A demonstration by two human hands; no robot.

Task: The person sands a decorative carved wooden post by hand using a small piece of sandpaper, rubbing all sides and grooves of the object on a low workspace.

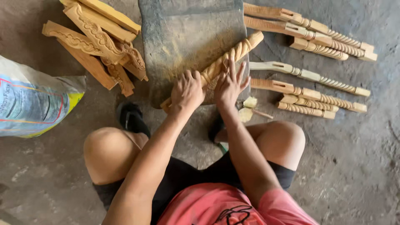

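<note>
1. The sack (35, 104) lies on the floor well to the left of the gray board (187, 37); it is bulging, white and pale blue with a yellow corner and red lines, its print too blurred to matter.
2. Your left hand (187, 92) is closed over the lower part of the twisted post (216, 66), which lies slanted across the board's lower right part.
3. Your right hand (230, 83) lies flat on the post just beside the left, fingers spread, gripping nothing.
4. Carved flat pieces (98, 41) are piled left of the board, between it and the sack.
5. About 7 turned posts (310, 79) lie in rows right of the board.
6. A black sandal (131, 118) sits below the board, by your left knee.
</note>
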